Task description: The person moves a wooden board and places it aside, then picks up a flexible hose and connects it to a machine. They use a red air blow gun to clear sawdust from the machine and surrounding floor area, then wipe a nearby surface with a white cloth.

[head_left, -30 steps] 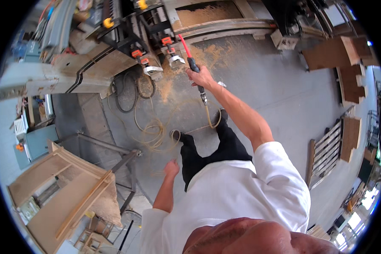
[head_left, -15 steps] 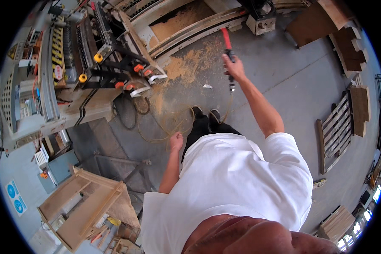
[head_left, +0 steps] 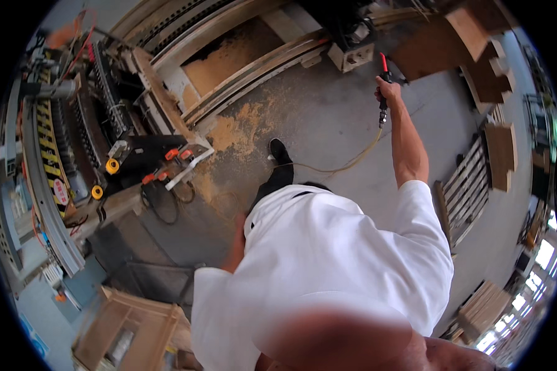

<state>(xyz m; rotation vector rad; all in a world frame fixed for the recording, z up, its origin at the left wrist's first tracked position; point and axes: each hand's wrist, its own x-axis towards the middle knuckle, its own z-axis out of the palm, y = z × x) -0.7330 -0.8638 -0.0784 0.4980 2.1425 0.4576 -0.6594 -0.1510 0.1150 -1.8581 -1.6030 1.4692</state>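
Stretched out ahead and to the right, my right hand [head_left: 388,91] is closed around an air blow gun [head_left: 384,113], black with a long red end and a metal coupling. A thin yellowish air hose [head_left: 346,168] runs from the coupling in a curve down toward my legs. My left hand [head_left: 239,224] hangs low beside my hip, partly hidden by my white shirt and smeared, so its fingers do not show. It appears to be near nothing but my clothing. Sawdust [head_left: 244,120] lies scattered over the floor ahead.
A large machine [head_left: 99,123] with yellow knobs and orange-tipped clamps stands on the left. Its long frame [head_left: 254,77] crosses the far side. A grey control box [head_left: 351,57] sits ahead. Brown boards [head_left: 430,52] and a slatted pallet [head_left: 464,188] are on the right, a wooden crate [head_left: 127,324] lower left.
My right hand has carried the air blow gun right and farther out, drawing the hose along. One foot has stepped forward, and my left hand has swung back beside my hip.
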